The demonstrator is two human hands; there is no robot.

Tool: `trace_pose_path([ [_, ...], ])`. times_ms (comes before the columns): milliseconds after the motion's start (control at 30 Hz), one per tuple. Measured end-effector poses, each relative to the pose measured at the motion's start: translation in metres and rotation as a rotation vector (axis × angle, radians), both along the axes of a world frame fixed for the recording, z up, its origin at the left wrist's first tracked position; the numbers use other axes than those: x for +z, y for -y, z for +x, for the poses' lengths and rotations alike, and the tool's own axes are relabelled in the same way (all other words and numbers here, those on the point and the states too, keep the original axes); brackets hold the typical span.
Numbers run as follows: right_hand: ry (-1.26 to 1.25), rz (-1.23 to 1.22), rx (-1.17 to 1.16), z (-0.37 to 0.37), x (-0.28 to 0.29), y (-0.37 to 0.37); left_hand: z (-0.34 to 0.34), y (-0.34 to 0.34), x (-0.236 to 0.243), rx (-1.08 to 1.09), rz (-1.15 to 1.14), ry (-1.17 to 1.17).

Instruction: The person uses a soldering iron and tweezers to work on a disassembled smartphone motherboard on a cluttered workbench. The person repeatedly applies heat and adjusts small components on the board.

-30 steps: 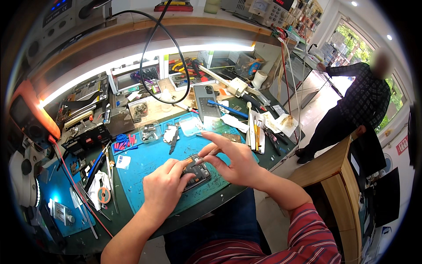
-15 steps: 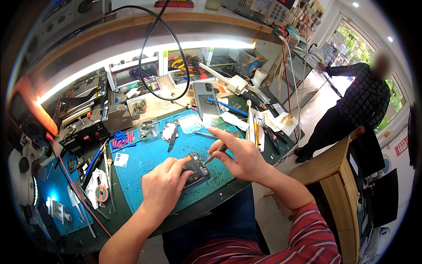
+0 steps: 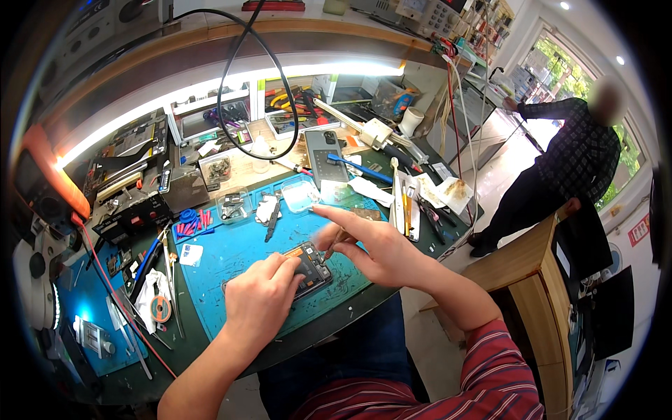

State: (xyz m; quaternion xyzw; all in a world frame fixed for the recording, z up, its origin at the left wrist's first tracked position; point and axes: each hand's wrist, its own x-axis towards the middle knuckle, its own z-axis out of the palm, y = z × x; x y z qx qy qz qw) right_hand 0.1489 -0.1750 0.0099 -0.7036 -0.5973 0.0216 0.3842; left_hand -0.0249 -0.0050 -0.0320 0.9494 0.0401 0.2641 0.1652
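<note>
An opened smartphone (image 3: pixel 317 274) lies on the blue work mat (image 3: pixel 217 294), its dark inner parts facing up. My left hand (image 3: pixel 256 297) is closed over the phone's left part, thumb and fingers pressed onto it, and covers much of that side. Above the phone's right end, my right hand (image 3: pixel 383 253) pinches a slim screwdriver (image 3: pixel 333 246), its tip down at the phone's upper right corner. The index finger of that hand stretches out over the tool, and some of its other fingers are smeared by motion. Whether the tip sits in a screw is too small to tell.
Beyond the phone stand a clear plastic tray (image 3: pixel 301 194) and a box of small parts (image 3: pixel 234 204). A blue brush (image 3: pixel 360 169) and a grey phone (image 3: pixel 325 157) lie farther back. Left are a solder spool (image 3: pixel 160 309) and tweezers. A black cable (image 3: pixel 221 105) hangs overhead; a person (image 3: pixel 570 147) stands right.
My right hand's fingers have shifted slightly left and turned on the screwdriver, whose tip stays at the same corner. My left hand keeps its place on the phone.
</note>
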Motion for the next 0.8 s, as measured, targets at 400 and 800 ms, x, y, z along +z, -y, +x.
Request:
trace_pose_path([
  [400, 0.029, -0.085, -0.021, -0.0014, 0.0048, -0.0022, -0.0035, 0.0037, -0.0029, -0.070, 0.174, 0.011],
  [800, 0.077, -0.124, -0.009, 0.0004, 0.0070, -0.0007, 0.0001, 0.0043, -0.0082, -0.115, 0.260, 0.051],
])
